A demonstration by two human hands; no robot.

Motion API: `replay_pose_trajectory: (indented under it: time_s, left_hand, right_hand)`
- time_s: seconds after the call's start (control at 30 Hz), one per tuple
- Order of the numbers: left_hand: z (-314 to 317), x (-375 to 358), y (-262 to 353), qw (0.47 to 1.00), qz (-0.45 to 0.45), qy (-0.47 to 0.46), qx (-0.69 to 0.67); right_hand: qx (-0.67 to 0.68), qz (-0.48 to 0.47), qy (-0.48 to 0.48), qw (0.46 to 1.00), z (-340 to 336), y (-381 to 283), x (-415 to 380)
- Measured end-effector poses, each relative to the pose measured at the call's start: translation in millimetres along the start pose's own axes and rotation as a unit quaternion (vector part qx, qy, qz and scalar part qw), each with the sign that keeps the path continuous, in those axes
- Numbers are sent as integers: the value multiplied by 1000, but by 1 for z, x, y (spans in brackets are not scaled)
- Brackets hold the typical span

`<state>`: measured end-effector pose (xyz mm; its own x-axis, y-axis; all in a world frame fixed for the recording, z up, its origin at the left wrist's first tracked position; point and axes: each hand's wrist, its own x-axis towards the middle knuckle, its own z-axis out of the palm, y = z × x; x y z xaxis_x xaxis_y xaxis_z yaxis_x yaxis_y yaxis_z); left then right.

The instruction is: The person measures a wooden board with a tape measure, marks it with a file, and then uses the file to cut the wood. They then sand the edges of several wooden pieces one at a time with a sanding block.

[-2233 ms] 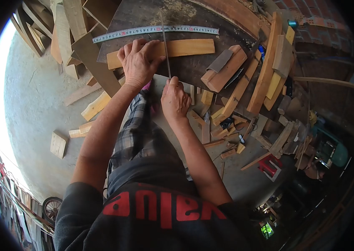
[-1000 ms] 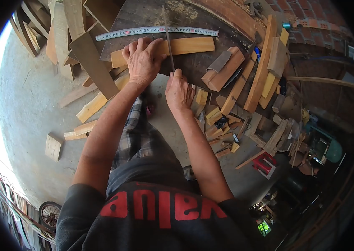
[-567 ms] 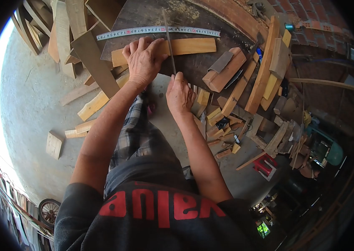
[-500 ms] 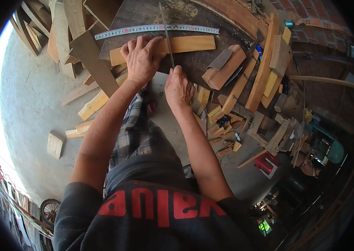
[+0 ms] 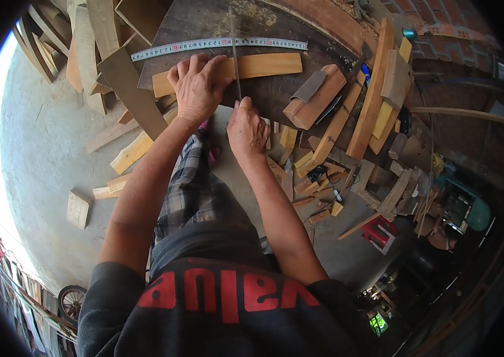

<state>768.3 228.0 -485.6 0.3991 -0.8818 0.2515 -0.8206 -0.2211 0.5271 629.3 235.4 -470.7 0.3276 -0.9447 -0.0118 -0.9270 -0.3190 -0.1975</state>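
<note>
A narrow, yellowish wooden board (image 5: pixel 270 64) lies across the dark work surface (image 5: pixel 195 27). My left hand (image 5: pixel 197 88) presses down on its left half, fingers bent over the wood. In my right hand (image 5: pixel 247 128), just off the near edge, is a saw (image 5: pixel 236 59) whose thin blade shows edge-on. The blade crosses the board a little right of my left fingers. My right fist hides the saw's handle. Behind the board, a tape measure strip (image 5: pixel 204 44) with printed numbers is stretched out, and the blade passes across it.
Right of the board sits a wooden block (image 5: pixel 314 98) with a dark curved piece on top. Long wooden strips (image 5: pixel 373 89) lie farther right. Offcuts (image 5: pixel 323 184) litter the floor below them. Planks (image 5: pixel 133 92) lean at the left. A red stool (image 5: pixel 378 231) stands lower right.
The lower end of the saw and my right hand have shifted slightly left, so the blade looks straighter. My left hand keeps its place on the board. The whole view has shifted slightly.
</note>
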Motion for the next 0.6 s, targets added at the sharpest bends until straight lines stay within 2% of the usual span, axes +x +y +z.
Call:
replay_pose_trajectory:
  time_s: [0.13,0.27,0.47,0.5,0.6]
  left_hand:
    - [0,-1,1,1000,-2,-6,-3]
    - [-1,-1,0,1000,-3,-12,-4]
    - [0,0,0,1000,4,18,-19]
    - [0,0,1,1000,2,11,-22]
    - [0,0,1,1000,2,16,-18]
  right_hand:
    - [17,19,-28,999,0,1,-4]
    - [24,2,-16,1000,0,-3,23]
    - [-13,3,3,1000,5,2,-3]
    - [38,14,-16,999,-2,-3,10]
    - [29,11,-18,999,0,-8,24]
